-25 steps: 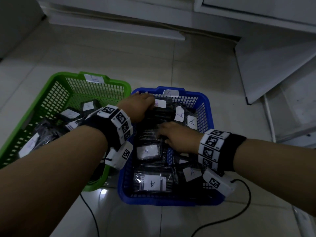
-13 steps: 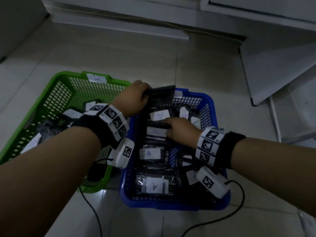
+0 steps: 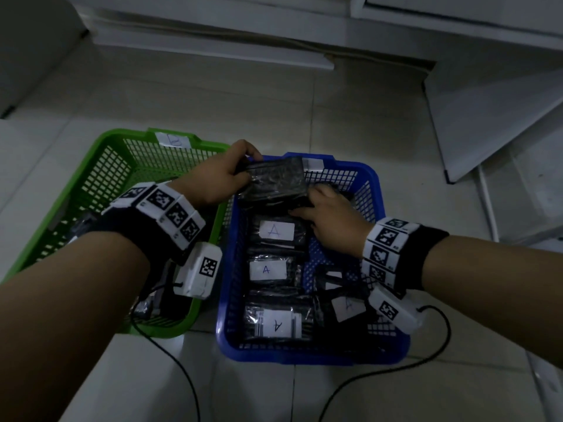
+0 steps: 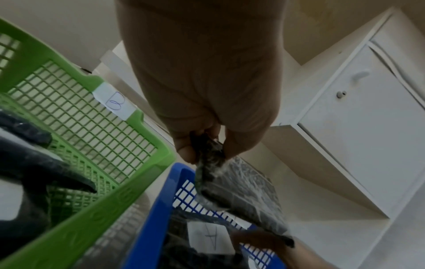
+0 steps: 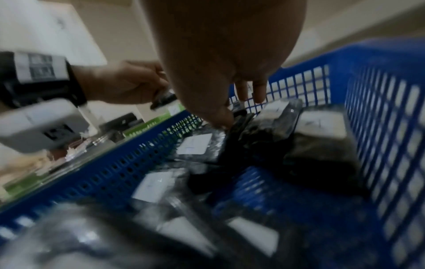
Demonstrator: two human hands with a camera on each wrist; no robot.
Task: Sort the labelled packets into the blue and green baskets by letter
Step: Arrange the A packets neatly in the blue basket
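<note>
My left hand (image 3: 227,175) pinches one end of a black packet (image 3: 274,181) and holds it above the far end of the blue basket (image 3: 376,190); its label side is hidden. The left wrist view shows the thumb and fingers (image 4: 184,151) clamped on the packet (image 4: 241,191). My right hand (image 3: 329,217) is inside the blue basket, its fingers (image 5: 250,91) stretched out and touching packets below the lifted one. Packets marked A (image 3: 275,231) fill the blue basket. The green basket (image 3: 100,166), labelled B (image 3: 173,140), stands on the left with dark packets in it.
Both baskets stand side by side on a pale tiled floor (image 3: 274,99). White cupboards (image 4: 368,118) and a leaning white board (image 3: 487,123) stand beyond and to the right. Black cables (image 3: 396,373) run over the floor in front of the baskets.
My left hand has lifted a black packet out of the far end of the blue basket. My right hand has slid farther into the basket, under that packet.
</note>
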